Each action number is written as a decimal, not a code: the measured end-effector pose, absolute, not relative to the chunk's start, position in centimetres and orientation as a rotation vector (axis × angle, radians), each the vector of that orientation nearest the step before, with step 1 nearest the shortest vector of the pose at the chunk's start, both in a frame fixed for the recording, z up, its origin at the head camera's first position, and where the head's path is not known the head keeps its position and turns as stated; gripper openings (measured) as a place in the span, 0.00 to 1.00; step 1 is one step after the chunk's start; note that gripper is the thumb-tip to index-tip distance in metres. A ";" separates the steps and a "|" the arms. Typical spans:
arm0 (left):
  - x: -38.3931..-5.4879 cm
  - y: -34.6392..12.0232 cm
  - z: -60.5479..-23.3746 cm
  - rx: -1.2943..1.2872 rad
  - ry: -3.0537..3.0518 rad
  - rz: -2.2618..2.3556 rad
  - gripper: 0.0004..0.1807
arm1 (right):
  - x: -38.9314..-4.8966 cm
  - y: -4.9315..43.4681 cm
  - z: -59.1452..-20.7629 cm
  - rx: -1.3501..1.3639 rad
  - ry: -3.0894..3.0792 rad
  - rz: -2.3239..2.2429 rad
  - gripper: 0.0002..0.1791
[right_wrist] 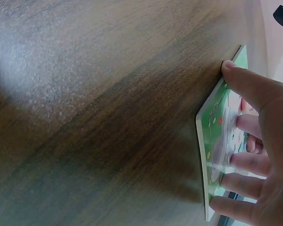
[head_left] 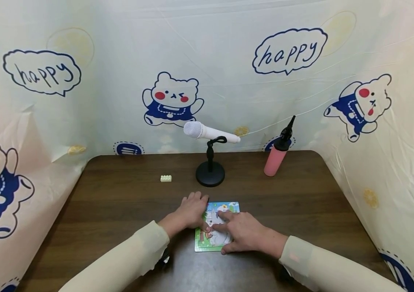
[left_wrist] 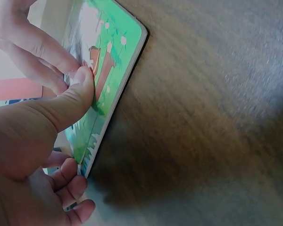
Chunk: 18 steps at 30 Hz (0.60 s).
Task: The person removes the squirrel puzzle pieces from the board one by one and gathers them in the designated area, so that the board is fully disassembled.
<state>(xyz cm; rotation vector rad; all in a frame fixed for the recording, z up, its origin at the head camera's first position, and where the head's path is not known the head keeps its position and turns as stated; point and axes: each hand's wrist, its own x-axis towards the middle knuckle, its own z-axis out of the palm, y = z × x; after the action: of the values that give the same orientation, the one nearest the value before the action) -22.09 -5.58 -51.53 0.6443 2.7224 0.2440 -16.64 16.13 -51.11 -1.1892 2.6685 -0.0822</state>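
Note:
A flat picture puzzle point(head_left: 225, 207) with a green and blue cartoon scene lies on the table between both hands. My left hand point(head_left: 191, 211) rests along its left side. In the left wrist view the left thumb point(left_wrist: 82, 87) presses on the picture, while the other fingers lie by the edge. From the right, my right hand point(head_left: 246, 232) reaches over the puzzle with fingers spread and its index and middle fingertips on the picture. The right wrist view shows the right thumb point(right_wrist: 233, 70) at the puzzle's near edge.
Behind the puzzle stands a white microphone point(head_left: 216, 133) on a black round-based stand point(head_left: 210, 175). A pink hand pump point(head_left: 276, 159) with a black nozzle leans at the back right. One pale toy brick point(head_left: 166, 178) lies left of the stand. Printed cloth point(head_left: 229, 52) surrounds the wooden table point(head_left: 119, 202).

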 end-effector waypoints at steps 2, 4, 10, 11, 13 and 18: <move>-21.9 -5.9 -51.6 0.637 2.741 0.255 0.58 | -16.6 16.1 -51.1 -1.193 2.668 -0.093 0.41; -21.5 -6.2 -51.6 0.632 2.770 0.257 0.56 | -16.6 16.1 -51.1 -1.194 2.668 -0.103 0.41; -20.4 -6.9 -51.7 0.630 2.876 0.226 0.52 | -16.5 16.2 -51.0 -1.167 2.659 -0.128 0.40; -20.3 -6.9 -51.7 0.631 2.888 0.225 0.51 | -16.5 16.2 -51.0 -1.160 2.656 -0.130 0.40; -20.1 -7.0 -51.7 0.633 2.903 0.223 0.51 | -16.5 16.2 -51.0 -1.149 2.651 -0.135 0.41; -19.9 -7.0 -51.8 0.640 2.920 0.191 0.48 | -16.5 16.1 -51.0 -1.147 2.650 -0.133 0.41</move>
<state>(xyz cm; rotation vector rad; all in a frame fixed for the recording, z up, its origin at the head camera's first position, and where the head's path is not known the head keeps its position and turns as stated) -19.87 -7.02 -51.82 0.6404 2.9205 0.1908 -16.55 16.14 -51.03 -1.1465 2.6503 -0.1333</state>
